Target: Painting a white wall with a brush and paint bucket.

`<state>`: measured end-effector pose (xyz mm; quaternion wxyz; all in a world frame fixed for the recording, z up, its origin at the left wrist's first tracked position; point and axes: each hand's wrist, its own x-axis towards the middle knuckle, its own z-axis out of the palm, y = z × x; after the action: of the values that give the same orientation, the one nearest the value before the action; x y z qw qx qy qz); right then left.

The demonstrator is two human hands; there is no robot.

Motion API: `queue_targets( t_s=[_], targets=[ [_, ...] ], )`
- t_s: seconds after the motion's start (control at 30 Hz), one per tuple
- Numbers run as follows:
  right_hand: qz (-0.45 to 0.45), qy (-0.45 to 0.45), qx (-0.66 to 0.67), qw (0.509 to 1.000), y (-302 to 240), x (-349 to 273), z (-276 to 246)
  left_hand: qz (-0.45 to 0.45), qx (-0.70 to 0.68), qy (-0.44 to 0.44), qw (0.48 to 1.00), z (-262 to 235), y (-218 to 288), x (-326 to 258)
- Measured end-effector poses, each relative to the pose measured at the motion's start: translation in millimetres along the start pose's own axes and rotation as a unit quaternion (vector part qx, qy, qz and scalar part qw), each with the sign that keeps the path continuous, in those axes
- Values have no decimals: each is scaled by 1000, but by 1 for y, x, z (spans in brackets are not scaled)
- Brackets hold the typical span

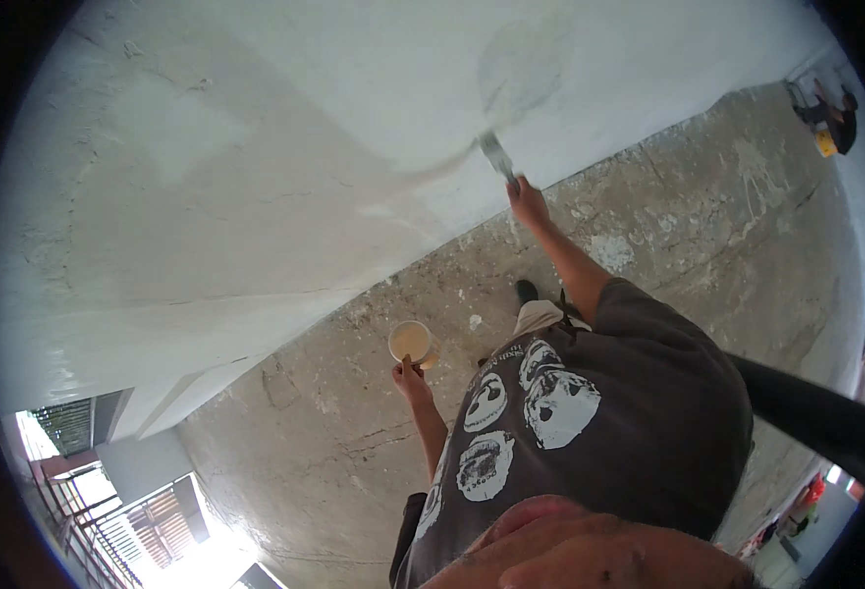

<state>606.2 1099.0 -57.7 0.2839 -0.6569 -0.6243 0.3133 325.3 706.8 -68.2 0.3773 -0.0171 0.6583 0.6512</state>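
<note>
My right hand [528, 202] is closed round the handle of a wide flat paintbrush [497, 157], held out at arm's length. The brush's tip is at the white wall [256, 128], beside a greyer, damp-looking patch [523, 64]. My left hand [412, 381] grips the rim of a round pale tub [430, 355] at waist height. Inside the tub is a smooth cream-coloured liquid that looks like paint [409, 339]. Long darker bands and lighter areas run across the wall to the left of the brush.
The grey concrete floor [324, 422] is cracked and splashed with white, and meets the wall's foot along a slanting line. Far right, another person [838, 123] is by a yellow bucket [825, 143]. A railing [84, 525] stands by a bright opening at lower left.
</note>
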Motion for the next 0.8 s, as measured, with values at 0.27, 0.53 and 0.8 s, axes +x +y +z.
queue_targets(
  t_s=[0.27, 0.53, 0.8],
  targets=[
    [31, -11, 59, 998, 26, 64, -23, -32, 25, 57, 998, 79, -15, 1],
    [5, 42, 250, 967, 8, 74, -53, -46, 92, 62, 993, 173, -34, 7],
    [61, -7, 104, 993, 74, 145, -2, -15, 123, 21, 992, 249, -20, 32]
  ],
)
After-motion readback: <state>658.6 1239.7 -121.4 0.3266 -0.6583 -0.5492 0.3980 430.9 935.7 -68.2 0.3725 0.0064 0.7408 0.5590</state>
